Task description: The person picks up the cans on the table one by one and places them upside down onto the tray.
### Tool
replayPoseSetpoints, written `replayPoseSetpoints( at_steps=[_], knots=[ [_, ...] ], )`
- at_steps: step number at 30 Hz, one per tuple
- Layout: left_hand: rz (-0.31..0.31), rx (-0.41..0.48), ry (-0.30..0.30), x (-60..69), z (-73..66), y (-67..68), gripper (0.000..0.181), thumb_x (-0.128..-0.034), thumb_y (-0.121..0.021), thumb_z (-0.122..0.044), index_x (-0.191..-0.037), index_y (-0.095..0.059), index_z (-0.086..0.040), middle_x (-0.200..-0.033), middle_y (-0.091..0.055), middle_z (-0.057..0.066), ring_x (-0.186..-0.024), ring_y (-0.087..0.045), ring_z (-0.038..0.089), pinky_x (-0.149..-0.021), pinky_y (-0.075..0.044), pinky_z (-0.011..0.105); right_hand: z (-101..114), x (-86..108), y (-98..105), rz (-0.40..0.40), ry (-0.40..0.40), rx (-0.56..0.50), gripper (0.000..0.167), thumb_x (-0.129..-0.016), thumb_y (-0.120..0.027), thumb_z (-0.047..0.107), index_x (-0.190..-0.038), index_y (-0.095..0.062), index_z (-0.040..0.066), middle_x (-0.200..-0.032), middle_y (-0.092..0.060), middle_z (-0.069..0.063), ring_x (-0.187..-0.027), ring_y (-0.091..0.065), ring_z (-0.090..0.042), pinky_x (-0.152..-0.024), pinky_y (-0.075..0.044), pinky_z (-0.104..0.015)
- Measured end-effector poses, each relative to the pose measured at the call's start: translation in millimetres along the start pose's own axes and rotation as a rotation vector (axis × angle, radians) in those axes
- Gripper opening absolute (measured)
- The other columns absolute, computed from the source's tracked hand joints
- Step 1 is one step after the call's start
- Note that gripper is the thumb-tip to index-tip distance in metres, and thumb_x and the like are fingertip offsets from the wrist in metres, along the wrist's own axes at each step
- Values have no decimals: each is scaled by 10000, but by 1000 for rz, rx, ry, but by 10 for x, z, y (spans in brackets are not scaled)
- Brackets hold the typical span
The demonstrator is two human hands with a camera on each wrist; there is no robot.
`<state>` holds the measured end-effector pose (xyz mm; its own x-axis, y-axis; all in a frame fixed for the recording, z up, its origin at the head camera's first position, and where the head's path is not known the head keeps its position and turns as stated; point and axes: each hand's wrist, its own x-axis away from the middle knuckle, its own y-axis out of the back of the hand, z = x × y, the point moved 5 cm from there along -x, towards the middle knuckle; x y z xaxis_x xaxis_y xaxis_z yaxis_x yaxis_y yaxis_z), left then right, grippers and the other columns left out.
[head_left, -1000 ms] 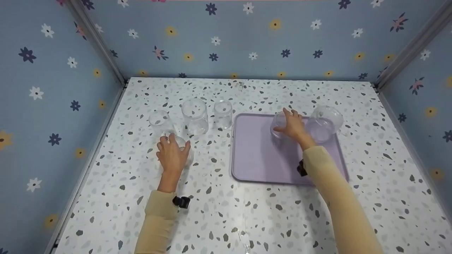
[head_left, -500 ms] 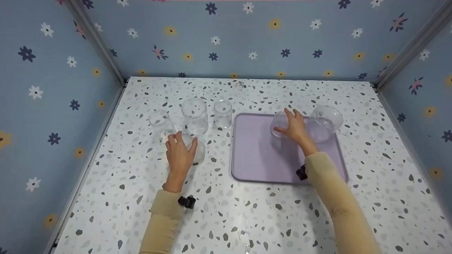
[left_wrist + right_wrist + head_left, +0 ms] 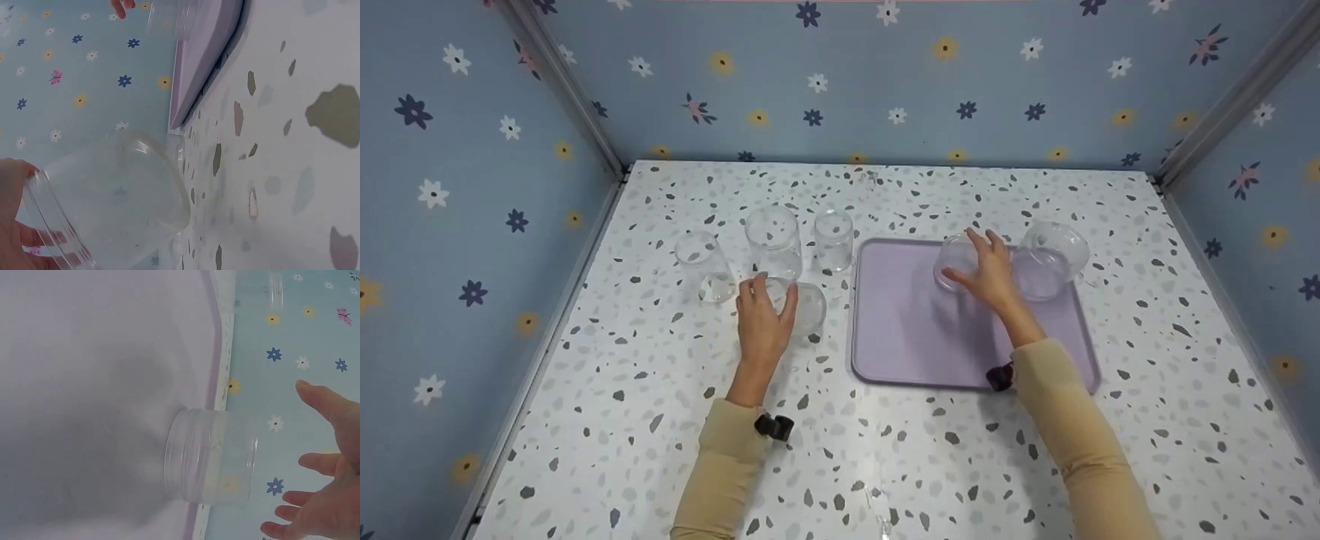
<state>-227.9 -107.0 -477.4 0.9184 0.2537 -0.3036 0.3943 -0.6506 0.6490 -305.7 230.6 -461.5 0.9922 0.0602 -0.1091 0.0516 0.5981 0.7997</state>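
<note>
A clear wide jar hangs tilted in the grip of my left hand. In the left wrist view, the fingers hold that jar at its ridged mouth, with its base angled down near the table. My right hand is spread above the lilac tray, just right of a smaller clear jar. In the right wrist view, a gap separates the right hand from this jar, which stands mouth down on the tray.
A large clear jar stands at the tray's back right. Left of the tray are a tall clear jar, a narrow one and another clear jar. Flowered panels wall in the speckled table.
My left hand has carried its jar to the right and slightly away from me, toward the tray. The right hand has shifted slightly right, off the small jar, which stays put.
</note>
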Motion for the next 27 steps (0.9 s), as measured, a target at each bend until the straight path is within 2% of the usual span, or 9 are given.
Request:
replayPoseSetpoints(
  at_steps=[8,13,19,22,27],
  knots=[
    [13,58,3,32,-63,-82,523,-894,-467,-385,-1207,-421,31,-1093,-412,167,-1005,-436,327,-779,-398,468,103,154,38,-65,51,-111,733,-751,-713,231,-1342,-344,5,-1362,-211,-291,-1257,-174,-414,-1010,-163,-500],
    [3,127,-40,47,-112,-132,508,-903,-459,-367,-1197,-412,44,-1087,-423,194,-998,-435,319,-857,-365,408,172,267,55,-94,97,-169,722,-739,-725,220,-1326,-368,-1,-1347,-237,-292,-1245,-197,-418,-986,-199,-523],
    [-8,195,-62,66,-158,-184,491,-896,-476,-370,-1178,-422,29,-1068,-434,202,-999,-443,316,-860,-366,396,217,371,48,-110,144,-209,717,-729,-734,191,-1319,-378,-6,-1319,-313,-274,-1219,-280,-389,-988,-219,-497],
    [2,238,-48,84,-187,-212,496,-894,-477,-381,-1182,-430,20,-1085,-442,189,-1021,-452,311,-867,-373,393,237,431,33,-100,170,-261,706,-735,-729,177,-1322,-380,-2,-1298,-363,-248,-1186,-340,-359,-974,-261,-464],
    [40,335,-41,120,-224,-291,496,-899,-460,-393,-1195,-432,4,-1108,-449,178,-1014,-466,313,-850,-387,396,262,533,-20,-26,142,-356,688,-763,-704,205,-1340,-369,40,-1280,-392,-202,-1124,-409,-360,-862,-365,-508]
  ],
)
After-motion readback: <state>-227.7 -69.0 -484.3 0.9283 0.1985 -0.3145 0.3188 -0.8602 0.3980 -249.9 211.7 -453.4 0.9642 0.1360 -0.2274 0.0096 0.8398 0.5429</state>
